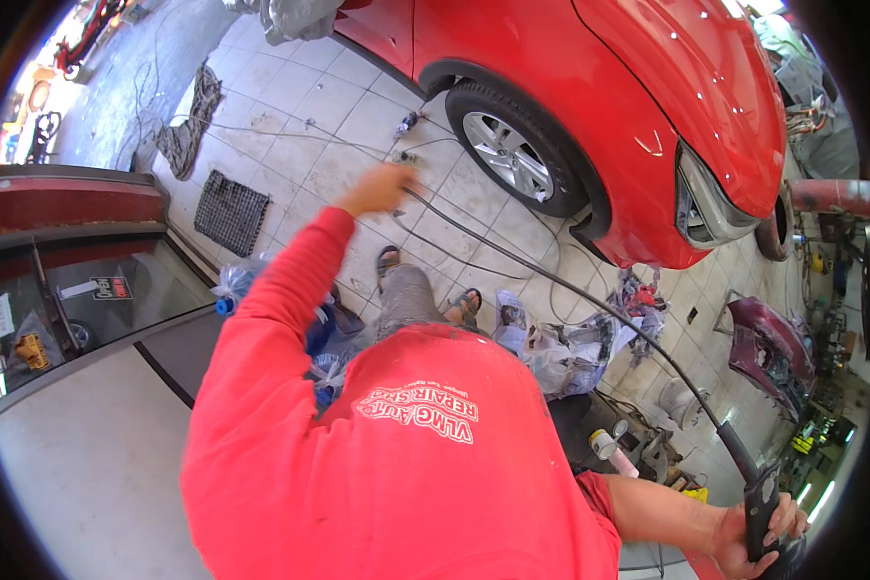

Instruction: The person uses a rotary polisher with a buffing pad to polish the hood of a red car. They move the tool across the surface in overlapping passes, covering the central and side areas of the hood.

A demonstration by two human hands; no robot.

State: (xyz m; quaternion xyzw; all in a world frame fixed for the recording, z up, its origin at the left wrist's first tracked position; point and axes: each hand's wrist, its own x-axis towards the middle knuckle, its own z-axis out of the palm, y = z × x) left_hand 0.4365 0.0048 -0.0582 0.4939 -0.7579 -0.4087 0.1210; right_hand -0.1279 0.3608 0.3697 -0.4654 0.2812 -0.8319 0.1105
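Observation:
My left hand, slightly blurred, is stretched forward near the front wheel with its fingers closed around a black power cord. The cord runs taut toward the lower right and enters a thick black sleeve on a black corded power tool. My right hand grips this tool's handle, its fingers wrapped around it. The tool's working end is hidden at the dark rim of the picture. A thinner stretch of dark cord lies on the floor below my left hand.
A red car with its wheel stands ahead. Another vehicle's windshield is at left. Crumpled plastic sheeting, cans and a maroon bumper lie at right. A dark mat and a rag lie on the tiles.

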